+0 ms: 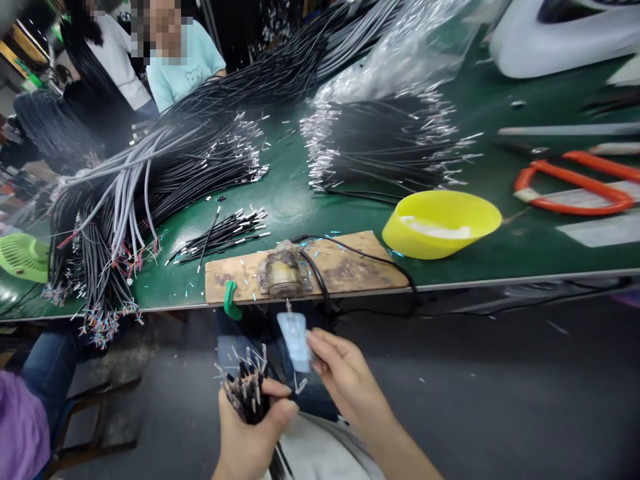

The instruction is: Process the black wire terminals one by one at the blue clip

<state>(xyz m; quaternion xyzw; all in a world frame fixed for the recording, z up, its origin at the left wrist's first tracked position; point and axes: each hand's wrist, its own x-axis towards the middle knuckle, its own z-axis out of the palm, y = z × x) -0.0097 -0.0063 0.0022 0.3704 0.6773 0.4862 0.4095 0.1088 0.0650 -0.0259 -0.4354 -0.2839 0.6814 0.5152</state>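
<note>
Left hand (255, 427): curled around a bundle of black cables (249, 395), stripped ends up, held below the near edge of the green surface (285, 183). Right hand (350, 373): thumb and fingers drawn together at the right edge of a light-blue tapered piece (295, 343). Blur prevents telling whether they grip it or only touch it.

The piece is directly below a metal shaft (289, 306) projecting from a cylindrical motor (283, 273); a fixed joint cannot be confirmed. The motor sits on a wooden board (350, 257) along the near edge, with a green clamp (231, 300) at the board's near left.

Possible faults:
- If the shaft turns, fingertips or loose strands could be caught, given how near the right hand is.
- A slack left grip could let single cables slip out of the bundle toward the floor.
- The black lead (317, 272) looping right of the motor could snag on a sleeve or tool and pull the unit.

Markings: no brand, label or lettering can be read. A bear-head print shows on the pale-blue shirt (200, 50) of a person at far left.
</note>
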